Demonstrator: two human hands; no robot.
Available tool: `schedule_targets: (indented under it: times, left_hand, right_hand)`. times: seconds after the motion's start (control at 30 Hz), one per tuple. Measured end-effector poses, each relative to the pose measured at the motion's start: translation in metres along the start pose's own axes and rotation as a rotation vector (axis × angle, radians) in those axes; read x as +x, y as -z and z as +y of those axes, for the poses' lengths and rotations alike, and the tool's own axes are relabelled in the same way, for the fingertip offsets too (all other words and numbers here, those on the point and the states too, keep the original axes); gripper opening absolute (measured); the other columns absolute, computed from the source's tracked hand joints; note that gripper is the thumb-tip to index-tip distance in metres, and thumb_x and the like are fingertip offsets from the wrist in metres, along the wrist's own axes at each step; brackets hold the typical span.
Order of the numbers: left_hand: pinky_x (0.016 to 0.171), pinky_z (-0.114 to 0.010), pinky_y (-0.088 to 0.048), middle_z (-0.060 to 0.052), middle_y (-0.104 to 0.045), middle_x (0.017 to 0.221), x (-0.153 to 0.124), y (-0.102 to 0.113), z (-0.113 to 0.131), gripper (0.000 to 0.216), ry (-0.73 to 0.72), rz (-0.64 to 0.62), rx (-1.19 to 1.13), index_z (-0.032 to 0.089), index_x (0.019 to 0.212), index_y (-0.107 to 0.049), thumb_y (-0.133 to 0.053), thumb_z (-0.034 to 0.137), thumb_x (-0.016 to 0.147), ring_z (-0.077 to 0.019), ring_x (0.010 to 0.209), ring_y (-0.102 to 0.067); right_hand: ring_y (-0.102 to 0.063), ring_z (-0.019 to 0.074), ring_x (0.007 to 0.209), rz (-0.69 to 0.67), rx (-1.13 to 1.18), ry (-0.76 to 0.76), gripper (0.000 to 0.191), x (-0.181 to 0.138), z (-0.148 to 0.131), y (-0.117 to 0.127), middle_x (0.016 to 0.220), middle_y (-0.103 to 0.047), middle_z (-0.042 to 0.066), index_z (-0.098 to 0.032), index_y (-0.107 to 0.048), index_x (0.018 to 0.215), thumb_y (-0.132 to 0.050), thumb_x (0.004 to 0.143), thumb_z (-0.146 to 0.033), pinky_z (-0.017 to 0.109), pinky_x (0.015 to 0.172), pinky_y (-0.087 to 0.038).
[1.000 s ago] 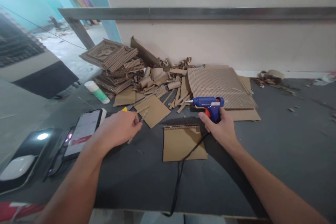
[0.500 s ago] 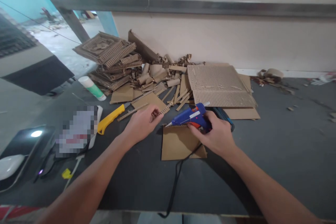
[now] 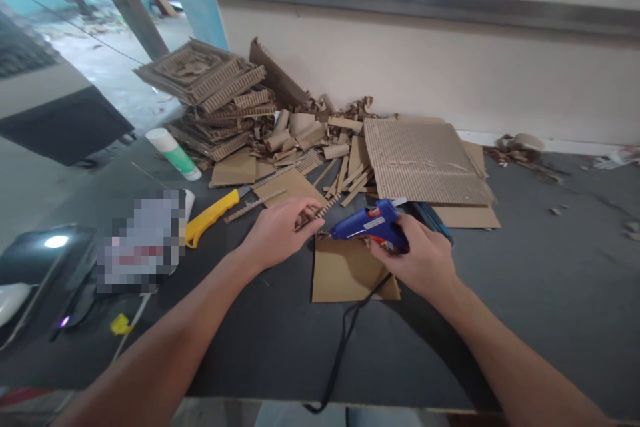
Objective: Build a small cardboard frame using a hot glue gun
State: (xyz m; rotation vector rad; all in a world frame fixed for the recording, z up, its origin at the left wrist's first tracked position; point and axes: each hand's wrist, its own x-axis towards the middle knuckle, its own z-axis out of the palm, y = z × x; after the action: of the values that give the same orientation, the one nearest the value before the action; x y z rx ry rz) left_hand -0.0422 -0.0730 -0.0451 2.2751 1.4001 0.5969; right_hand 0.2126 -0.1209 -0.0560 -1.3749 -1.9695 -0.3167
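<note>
My right hand (image 3: 425, 253) is wrapped round the handle of a blue hot glue gun (image 3: 367, 221), its nozzle pointing left. Below the nozzle lies a square cardboard piece (image 3: 350, 273) flat on the dark table, close to my left hand. Pinched in the fingers of my left hand (image 3: 283, 230) is a narrow corrugated cardboard strip (image 3: 330, 203), sticking out up and to the right. The nozzle tip is near the far left corner of the square, beside my left fingertips; whether it touches anything I cannot tell. The gun's black cord (image 3: 343, 340) trails over the square toward the front edge.
A yellow cutter knife (image 3: 213, 217) and a white-green glue stick (image 3: 174, 155) lie at left. Behind stand stacked cardboard squares (image 3: 200, 87) and scraps (image 3: 305, 133). Corrugated sheets (image 3: 425, 160) lie behind the gun. Further left are a pixelated item (image 3: 143, 240) and a yellow scrap (image 3: 121, 325).
The glue gun's nozzle has shifted slightly right along the square's far edge. My left hand, with the strip, has moved a little right toward the nozzle. The camera view has tilted slightly.
</note>
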Motion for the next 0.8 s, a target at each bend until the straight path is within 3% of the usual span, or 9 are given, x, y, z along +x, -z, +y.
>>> schedule_targets:
  times: [0.1, 0.2, 0.3, 0.6, 0.8]
  left_hand:
    - [0.069, -0.027, -0.048, -0.001, -0.073, 0.099, 0.000, 0.006, 0.000, 0.033, -0.063, -0.137, -0.021, 0.028, 0.118, -0.065, -0.061, 0.043, 0.090, -0.0182, 0.083, -0.065]
    - [0.079, -0.029, -0.049, -0.002, -0.073, 0.106, 0.000, 0.012, -0.001, 0.027, -0.147, -0.219, -0.003, 0.028, 0.110, -0.070, -0.062, 0.042, 0.089, -0.0202, 0.093, -0.065]
    - [0.091, -0.032, -0.048, -0.004, -0.071, 0.114, 0.000, 0.015, -0.002, 0.025, -0.181, -0.252, -0.002, 0.027, 0.107, -0.073, -0.055, 0.037, 0.093, -0.0218, 0.102, -0.065]
    - [0.084, -0.030, -0.048, -0.003, -0.071, 0.111, -0.001, 0.011, -0.001, 0.025, -0.164, -0.238, 0.066, 0.027, 0.107, -0.073, -0.052, 0.033, 0.093, -0.0207, 0.095, -0.066]
    - [0.081, -0.028, -0.047, -0.003, -0.070, 0.108, 0.000, 0.012, -0.001, 0.026, -0.185, -0.243, 0.031, 0.027, 0.109, -0.073, -0.051, 0.031, 0.094, -0.0194, 0.094, -0.066]
  right_hand:
    - [-0.056, 0.0143, 0.050, 0.025, 0.076, -0.239, 0.026, 0.003, 0.005, 0.002, 0.061, -0.062, -0.001, -0.021, -0.063, 0.087, -0.067, 0.071, -0.041, 0.026, 0.051, -0.045]
    - [-0.052, 0.0126, 0.052, 0.084, 0.184, -0.478, 0.025, 0.009, 0.012, 0.004, 0.062, -0.059, -0.003, -0.022, -0.063, 0.085, -0.067, 0.072, -0.042, 0.026, 0.053, -0.045]
    - [-0.049, 0.0126, 0.053, 0.116, 0.224, -0.586, 0.022, 0.013, 0.018, 0.004, 0.060, -0.055, -0.004, -0.022, -0.061, 0.081, -0.066, 0.073, -0.042, 0.026, 0.053, -0.043]
    - [-0.043, 0.0111, 0.049, -0.037, 0.240, -0.490, 0.028, 0.008, 0.013, -0.003, 0.058, -0.052, -0.005, -0.022, -0.059, 0.081, -0.068, 0.072, -0.047, 0.026, 0.050, -0.039]
    - [-0.049, 0.0119, 0.047, -0.061, 0.139, -0.235, 0.025, 0.004, 0.008, -0.003, 0.057, -0.055, -0.004, -0.022, -0.057, 0.081, -0.067, 0.074, -0.044, 0.025, 0.049, -0.040]
